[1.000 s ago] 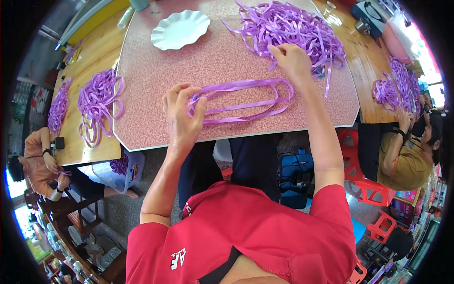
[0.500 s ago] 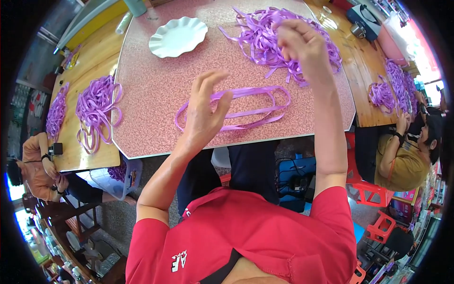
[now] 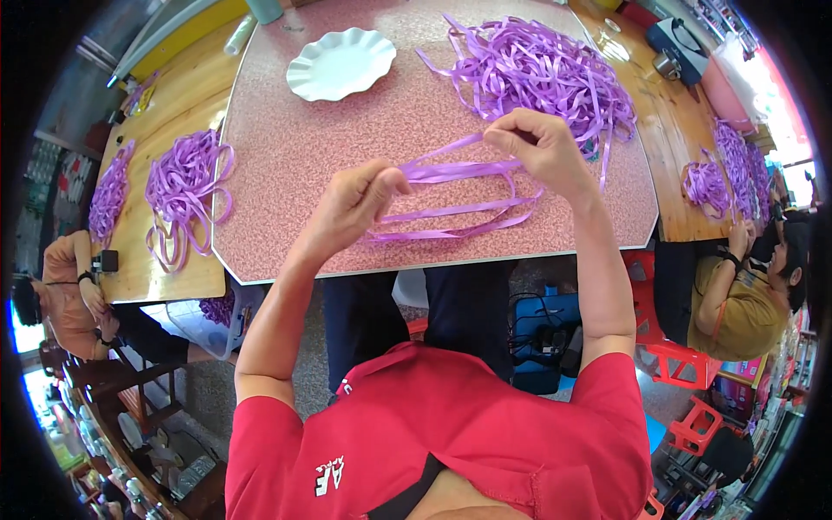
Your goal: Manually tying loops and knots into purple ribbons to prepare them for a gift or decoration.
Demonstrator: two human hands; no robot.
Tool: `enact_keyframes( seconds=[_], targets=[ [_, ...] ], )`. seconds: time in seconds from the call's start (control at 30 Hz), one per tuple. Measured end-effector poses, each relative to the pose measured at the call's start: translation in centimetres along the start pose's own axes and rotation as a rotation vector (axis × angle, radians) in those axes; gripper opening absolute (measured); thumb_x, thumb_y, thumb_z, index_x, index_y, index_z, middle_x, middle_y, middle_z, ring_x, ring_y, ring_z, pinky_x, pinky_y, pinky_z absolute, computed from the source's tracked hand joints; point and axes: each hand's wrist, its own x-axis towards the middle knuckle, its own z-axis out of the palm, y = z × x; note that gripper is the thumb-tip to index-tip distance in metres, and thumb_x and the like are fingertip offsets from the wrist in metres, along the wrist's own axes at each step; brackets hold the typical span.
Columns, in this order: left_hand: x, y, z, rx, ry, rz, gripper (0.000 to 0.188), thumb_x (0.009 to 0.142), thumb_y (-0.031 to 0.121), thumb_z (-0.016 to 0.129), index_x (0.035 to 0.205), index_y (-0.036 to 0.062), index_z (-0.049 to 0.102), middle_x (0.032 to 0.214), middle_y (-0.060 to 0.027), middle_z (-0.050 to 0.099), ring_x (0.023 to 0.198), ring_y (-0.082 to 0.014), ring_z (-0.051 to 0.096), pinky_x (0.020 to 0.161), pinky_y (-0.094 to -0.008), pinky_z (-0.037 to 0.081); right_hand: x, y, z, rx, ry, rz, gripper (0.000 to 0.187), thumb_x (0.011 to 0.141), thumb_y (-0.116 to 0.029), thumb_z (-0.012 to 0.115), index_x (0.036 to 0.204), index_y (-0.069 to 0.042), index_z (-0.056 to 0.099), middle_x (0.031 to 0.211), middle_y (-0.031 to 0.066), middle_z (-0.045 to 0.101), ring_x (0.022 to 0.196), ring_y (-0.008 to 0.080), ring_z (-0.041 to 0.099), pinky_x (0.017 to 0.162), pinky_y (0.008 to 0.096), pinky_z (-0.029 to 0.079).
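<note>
My left hand (image 3: 357, 201) pinches one end of a looped bundle of purple ribbon strips (image 3: 455, 198) above the pink speckled table (image 3: 286, 217). My right hand (image 3: 539, 149) grips the other end of the same bundle, slightly higher and farther away. The loops sag between the two hands and touch the tabletop. A large loose pile of purple ribbon (image 3: 537, 74) lies just beyond my right hand.
A white scalloped plate (image 3: 341, 63) sits at the table's far left. A wooden table on the left carries more ribbon piles (image 3: 179, 186). A person in orange (image 3: 65, 286) sits at left, another in a mustard shirt (image 3: 737, 303) at right near red stools.
Both hands have risen from the tabletop and drawn together, lifting the ribbon bundle. The right hand came back from the big pile and now holds the bundle's far end.
</note>
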Motion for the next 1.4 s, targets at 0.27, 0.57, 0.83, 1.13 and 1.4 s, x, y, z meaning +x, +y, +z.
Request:
enact_keyframes(
  seconds=[0.27,0.57,0.83,1.13,1.4],
  targets=[
    [4.8,0.3,-0.1,-0.021,0.107,0.070,0.033,0.105,0.026,0.044,0.092,-0.0002,0.059,0.062,0.0017,0.047,0.058,-0.0069,0.047,0.050,-0.0242,0.039,3.0,-2.1,4.4,-0.745,0.311,-0.434,0.044,0.085,-0.014,0.069,0.128,-0.012,0.061,0.124,0.0131,0.059,0.114,0.0280,0.054,0.097,0.0383,0.045],
    [8.0,-0.4,-2.8,-0.074,-0.041,0.002,0.033,0.103,0.028,0.048,0.102,-0.0014,0.063,0.074,-0.0012,0.055,0.062,-0.0086,0.053,0.053,-0.0232,0.045,4.9,-1.3,6.9,-0.123,0.100,-0.321,0.022,0.083,-0.002,0.072,0.105,-0.001,0.071,0.084,0.0062,0.064,0.068,0.0134,0.054,0.060,0.0276,0.044],
    [10.7,-7.2,-9.5,0.943,0.588,0.101,0.041,0.095,0.042,0.058,0.114,0.0061,0.067,0.116,-0.0130,0.063,0.113,-0.0272,0.055,0.102,-0.0478,0.036,5.3,1.5,5.1,-0.276,0.168,-0.159,0.012,0.085,-0.009,0.072,0.092,0.001,0.070,0.078,0.0061,0.060,0.067,0.0132,0.052,0.060,0.0281,0.042],
    [10.1,-5.9,-7.8,1.007,0.709,0.461,0.035,0.093,0.041,0.062,0.095,0.0064,0.069,0.129,-0.0130,0.054,0.123,-0.0291,0.045,0.103,-0.0464,0.033,4.2,0.6,4.3,-0.254,0.188,-0.163,0.012,0.087,-0.009,0.071,0.091,0.002,0.068,0.080,0.0055,0.059,0.066,0.0133,0.050,0.061,0.0281,0.042],
    [6.1,0.2,0.1,0.069,0.488,0.085,0.087,0.093,0.075,0.025,0.078,-0.0001,0.066,0.082,-0.0128,0.064,0.083,-0.0170,0.060,0.075,-0.0328,0.047,2.1,-2.8,4.3,-0.333,0.189,-0.353,0.010,0.085,-0.007,0.071,0.090,0.002,0.068,0.078,0.0065,0.056,0.064,0.0165,0.051,0.057,0.0281,0.042]
  ],
)
